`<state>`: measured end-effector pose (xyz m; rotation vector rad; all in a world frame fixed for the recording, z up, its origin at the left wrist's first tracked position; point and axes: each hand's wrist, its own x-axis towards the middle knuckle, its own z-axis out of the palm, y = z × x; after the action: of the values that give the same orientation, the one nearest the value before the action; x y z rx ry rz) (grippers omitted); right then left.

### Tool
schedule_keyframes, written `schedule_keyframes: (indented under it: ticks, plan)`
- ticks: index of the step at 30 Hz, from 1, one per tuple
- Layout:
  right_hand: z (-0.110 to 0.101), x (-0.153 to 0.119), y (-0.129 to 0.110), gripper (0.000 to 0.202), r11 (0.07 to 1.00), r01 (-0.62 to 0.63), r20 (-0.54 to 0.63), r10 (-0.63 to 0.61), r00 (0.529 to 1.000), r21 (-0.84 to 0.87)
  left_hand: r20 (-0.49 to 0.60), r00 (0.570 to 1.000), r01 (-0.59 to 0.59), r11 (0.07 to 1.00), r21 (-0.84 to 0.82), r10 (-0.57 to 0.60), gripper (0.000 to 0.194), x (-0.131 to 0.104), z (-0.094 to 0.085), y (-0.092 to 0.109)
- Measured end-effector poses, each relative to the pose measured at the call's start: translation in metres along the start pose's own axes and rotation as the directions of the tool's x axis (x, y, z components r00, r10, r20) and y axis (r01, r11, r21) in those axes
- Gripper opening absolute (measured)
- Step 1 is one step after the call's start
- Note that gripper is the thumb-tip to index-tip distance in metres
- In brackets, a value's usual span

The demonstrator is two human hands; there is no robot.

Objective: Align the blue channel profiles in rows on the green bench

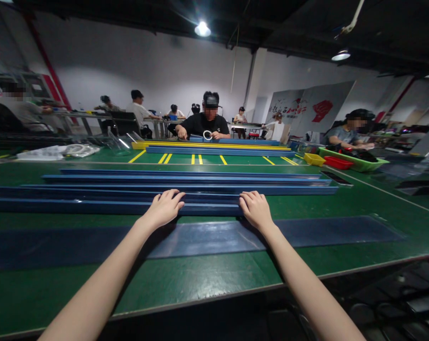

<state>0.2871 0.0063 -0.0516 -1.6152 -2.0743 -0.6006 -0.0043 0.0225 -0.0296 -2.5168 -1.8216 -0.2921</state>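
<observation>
Rail, blue and channel-shaped (210, 209), lies lengthwise across the green counter (207, 275) in front of you, running out of view to the left. Your left hand (163, 209) rests over it — palm down, fingers apart and loosely bent across its walls. Your right hand (257, 210) sits likewise at its right-hand end, covering part of it. Both sets of fingers touch the rail; cannot tell whether either grips or merely presses.

Nearer your body, a flat blue strip (207, 240) lies on the counter, passing beneath your forearms. Just beyond your hands: more blue rails (200, 181), roughly parallel. Farther across, a yellow rail (214, 146) lies among other blue ones, before a co-worker in a black shirt (202, 125). Far right — yellow tray (314, 159), red tray (338, 163), green basin (370, 165), grouped close together.
</observation>
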Motion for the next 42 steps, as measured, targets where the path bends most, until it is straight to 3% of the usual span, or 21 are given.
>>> schedule_keyframes:
  ticks: [4, 13, 16, 19, 21, 23, 26, 28, 32, 37, 42]
  plan:
    - [0.001, 0.0, 0.003, 0.034, 1.0, -0.025, -0.003, 0.025, 1.0, -0.007, 0.019, 0.999, 0.045, 0.999, 0.005, -0.045, 0.041, 0.002, -0.001, -0.007]
    - [0.001, 0.001, 0.004, 0.037, 0.999, 0.013, 0.014, -0.014, 1.0, 0.046, -0.15, 0.982, -0.114, 0.993, 0.012, 0.114, 0.038, 0.0, 0.007, 0.015]
    - [-0.002, 0.002, 0.012, 0.04, 0.987, -0.091, -0.106, 0.105, 0.989, 0.129, -0.207, 0.959, -0.194, 0.981, 0.028, 0.195, 0.037, -0.002, 0.01, 0.024]
    - [-0.002, 0.004, 0.027, 0.042, 0.932, -0.25, -0.243, 0.314, 0.918, 0.261, -0.246, 0.931, -0.268, 0.962, 0.043, 0.27, 0.037, -0.004, 0.012, 0.031]
    - [0.001, 0.004, 0.039, 0.041, 0.876, -0.33, -0.251, 0.428, 0.869, 0.35, -0.259, 0.915, -0.306, 0.95, 0.057, 0.31, 0.037, -0.004, 0.014, 0.036]
    - [0.004, 0.004, 0.05, 0.035, 0.79, -0.418, -0.182, 0.539, 0.823, 0.449, -0.262, 0.904, -0.33, 0.941, 0.077, 0.339, 0.036, -0.004, 0.016, 0.041]
    - [0.011, 0.002, 0.062, 0.027, 0.557, -0.569, 0.05, 0.687, 0.725, 0.605, -0.275, 0.885, -0.358, 0.926, 0.115, 0.376, 0.036, -0.002, 0.021, 0.048]
    - [0.014, 0.001, 0.065, 0.027, 0.409, -0.628, 0.2, 0.711, 0.674, 0.662, -0.299, 0.867, -0.373, 0.917, 0.139, 0.398, 0.035, 0.001, 0.025, 0.053]
    - [0.018, 0.0, 0.065, 0.027, 0.246, -0.647, 0.373, 0.649, 0.663, 0.722, -0.331, 0.835, -0.397, 0.898, 0.187, 0.439, 0.034, 0.009, 0.033, 0.067]
    - [0.018, 0.0, 0.062, 0.026, 0.243, -0.633, 0.404, 0.592, 0.697, 0.735, -0.344, 0.809, -0.422, 0.878, 0.226, 0.477, 0.032, 0.015, 0.036, 0.087]
    - [0.017, -0.002, 0.064, 0.03, 0.279, -0.612, 0.404, 0.544, 0.736, 0.74, -0.345, 0.809, -0.417, 0.878, 0.234, 0.476, 0.031, 0.018, 0.036, 0.098]
